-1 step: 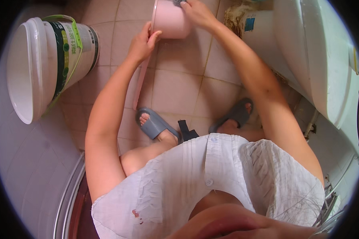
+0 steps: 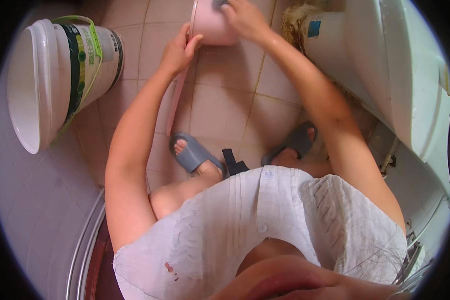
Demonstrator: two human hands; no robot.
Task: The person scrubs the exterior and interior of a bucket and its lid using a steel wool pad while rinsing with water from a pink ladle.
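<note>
A pink plastic dipper (image 2: 212, 27) is held up at the top of the head view, tilted on its side, its upper part cut off by the picture's edge. Its long handle (image 2: 176, 102) hangs down toward my left foot. My left hand (image 2: 180, 51) is closed on the dipper's rim, thumb on the outside. Pressed against the outer wall of the dipper is a grey scouring pad (image 2: 219, 4), partly hidden under the fingers of my right hand (image 2: 246, 21), which is closed on it.
A white bucket (image 2: 45, 85) with a green handle lies tipped at the left. White bathroom fixtures (image 2: 370, 65) line the right side. Grey slippers (image 2: 192, 155) are on my feet, on the pink tiled floor (image 2: 220, 112), with a black strap (image 2: 233, 162) between them.
My right hand and the scouring pad have shifted slightly left and down along the dipper's wall. My left hand keeps its hold, and the whole view has shifted a little.
</note>
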